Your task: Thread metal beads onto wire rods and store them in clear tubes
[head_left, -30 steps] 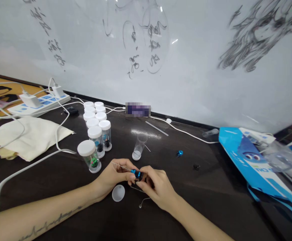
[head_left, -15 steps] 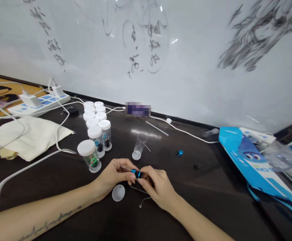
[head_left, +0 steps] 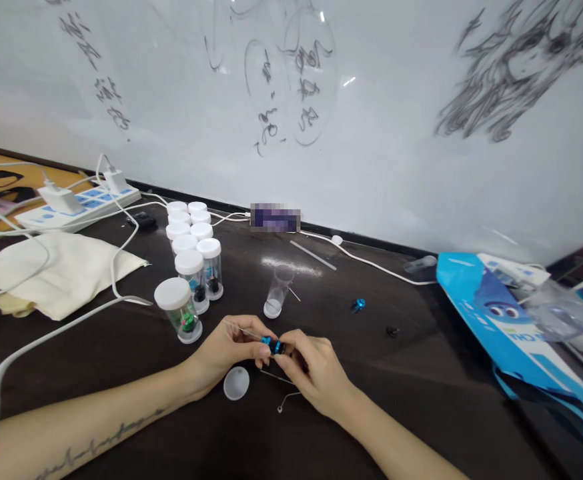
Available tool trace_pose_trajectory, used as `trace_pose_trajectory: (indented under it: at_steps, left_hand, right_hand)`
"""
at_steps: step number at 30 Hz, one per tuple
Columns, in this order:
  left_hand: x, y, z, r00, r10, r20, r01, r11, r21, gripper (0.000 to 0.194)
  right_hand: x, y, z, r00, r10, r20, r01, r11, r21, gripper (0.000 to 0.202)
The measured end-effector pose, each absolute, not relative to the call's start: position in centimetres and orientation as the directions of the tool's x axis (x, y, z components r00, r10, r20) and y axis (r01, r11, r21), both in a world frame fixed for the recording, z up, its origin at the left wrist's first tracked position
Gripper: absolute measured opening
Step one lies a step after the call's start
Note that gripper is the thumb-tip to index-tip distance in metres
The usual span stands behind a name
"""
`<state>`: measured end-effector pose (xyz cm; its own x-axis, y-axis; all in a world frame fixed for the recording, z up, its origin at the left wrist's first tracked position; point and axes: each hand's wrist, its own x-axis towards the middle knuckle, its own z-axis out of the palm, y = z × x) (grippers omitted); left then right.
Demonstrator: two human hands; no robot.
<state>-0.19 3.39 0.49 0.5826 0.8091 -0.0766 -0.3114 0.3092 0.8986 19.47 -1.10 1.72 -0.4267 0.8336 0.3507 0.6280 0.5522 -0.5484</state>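
Note:
Between the fingertips of my left hand (head_left: 244, 343) and my right hand (head_left: 309, 363) is a small blue and black part (head_left: 274, 345), pinched from both sides. A thin wire runs from it back over my left fingers. Its exact kind is too small to make out. Below my hands lie a thin rod (head_left: 277, 378) and a bent wire with a small loop (head_left: 280, 409). A white jar lid (head_left: 236, 384) rests just under my left hand, inner side up. Behind my hands stands a clear jar without a lid (head_left: 277, 293), with a thin stick beside it.
Several clear jars with white lids (head_left: 173, 293) stand in rows at the left. A small blue piece (head_left: 358, 305) and a black piece (head_left: 392, 331) lie to the right. Further right is a blue bag (head_left: 491, 320). A white cable (head_left: 1, 373) crosses the left side near a cloth (head_left: 61, 273).

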Motion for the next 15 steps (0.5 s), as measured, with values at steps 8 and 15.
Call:
trace_pose_trajectory:
  at_steps: [8, 15]
  left_hand:
    - [-0.25, 3.29, 0.42, 0.589, 0.805, -0.07, -0.317, 0.31, 0.896, 0.018]
    - [-0.21, 3.34, 0.47, 0.581, 0.811, -0.069, -0.313, 0.301, 0.901, 0.018]
  right_hand:
    - [19.5, -1.09, 1.81, -0.431, 0.836, 0.34, 0.609, 0.547, -0.574, 0.016]
    - [19.54, -1.16, 1.62, -0.434, 0.826, 0.359, 0.609, 0.563, -0.559, 0.013]
